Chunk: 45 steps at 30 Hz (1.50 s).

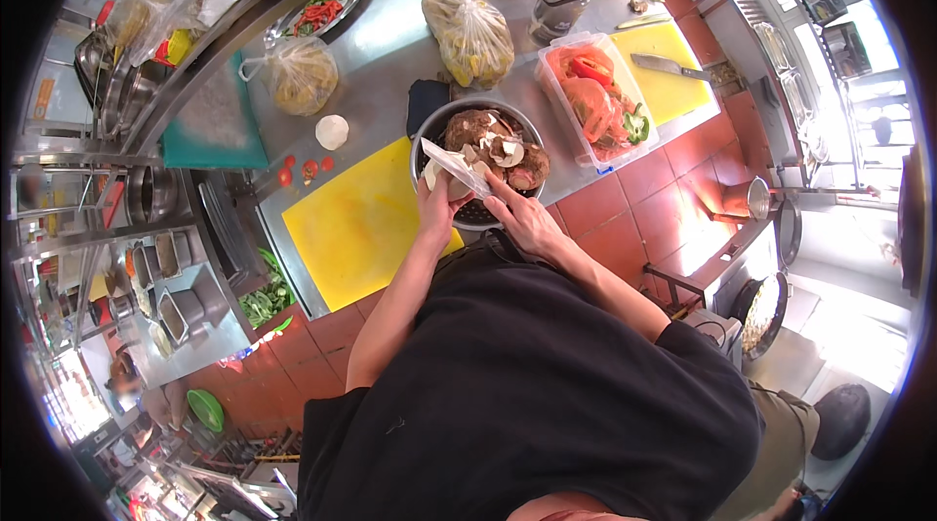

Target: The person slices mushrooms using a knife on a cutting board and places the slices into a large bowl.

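Over the metal colander (417, 155), my left hand (437, 206) holds a pale peeled root vegetable (458, 188). My right hand (528, 221) grips a knife, its broad blade (452, 164) slanting up and left across the vegetable; the handle is hidden by my fingers. In the colander lie rough brown roots (472, 127) and white-sided peelings (506, 151). A whole peeled white root (331, 132) rests on the steel table (373, 100), left of the colander.
A yellow cutting board (351, 221) lies left of my hands. To the right stand a plastic tub (596, 100) of bagged red and green peppers and a second yellow board (673, 100) with a knife (662, 65). Behind are filled bags (472, 38) and a bottle (562, 5).
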Available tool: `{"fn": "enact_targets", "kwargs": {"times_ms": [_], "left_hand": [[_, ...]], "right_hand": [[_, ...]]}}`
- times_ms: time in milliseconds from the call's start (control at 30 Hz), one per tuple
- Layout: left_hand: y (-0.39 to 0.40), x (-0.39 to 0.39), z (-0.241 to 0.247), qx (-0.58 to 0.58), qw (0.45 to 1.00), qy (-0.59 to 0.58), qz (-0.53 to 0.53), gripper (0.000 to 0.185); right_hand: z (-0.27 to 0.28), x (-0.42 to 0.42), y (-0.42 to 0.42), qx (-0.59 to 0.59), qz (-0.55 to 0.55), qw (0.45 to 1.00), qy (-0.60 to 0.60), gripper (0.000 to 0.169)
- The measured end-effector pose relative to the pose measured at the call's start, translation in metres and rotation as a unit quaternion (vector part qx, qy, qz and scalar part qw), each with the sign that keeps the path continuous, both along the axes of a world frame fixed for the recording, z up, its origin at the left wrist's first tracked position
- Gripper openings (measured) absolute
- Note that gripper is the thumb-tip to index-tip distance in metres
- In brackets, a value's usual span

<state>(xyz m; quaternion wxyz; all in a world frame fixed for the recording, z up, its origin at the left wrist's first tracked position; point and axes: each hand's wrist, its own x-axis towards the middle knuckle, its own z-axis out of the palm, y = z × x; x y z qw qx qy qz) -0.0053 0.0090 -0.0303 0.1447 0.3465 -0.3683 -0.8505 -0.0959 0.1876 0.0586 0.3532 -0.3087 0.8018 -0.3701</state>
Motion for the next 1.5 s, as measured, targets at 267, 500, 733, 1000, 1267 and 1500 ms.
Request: {"fn": "enact_targets", "kwargs": {"times_ms": [267, 500, 733, 1000, 1267, 1500], "left_hand": [[0.004, 0.008, 0.025, 0.048, 0.986, 0.005, -0.160, 0.051], [-0.017, 0.016, 0.009, 0.082, 0.983, 0.087, -0.136, 0.051], [-0.023, 0.019, -0.006, 0.062, 0.987, 0.103, -0.107, 0.053], [-0.024, 0.018, -0.003, 0.032, 0.981, 0.096, -0.164, 0.055], [-0.011, 0.009, 0.010, -0.165, 0.978, 0.063, -0.109, 0.051], [-0.012, 0.008, 0.029, -0.075, 0.990, 0.016, -0.121, 0.050]], "right_hand": [[-0.024, -0.026, -0.023, -0.030, -0.053, 0.997, -0.056, 0.069], [-0.005, -0.031, -0.013, -0.077, -0.003, 0.997, -0.027, 0.064], [0.027, -0.006, -0.002, 0.039, 0.060, 0.997, 0.035, 0.077], [0.012, -0.009, -0.002, -0.021, 0.056, 0.997, 0.052, 0.075], [0.002, -0.005, -0.008, -0.111, 0.018, 0.992, 0.050, 0.067], [-0.005, -0.008, -0.012, -0.078, 0.010, 0.996, 0.051, 0.063]]}}
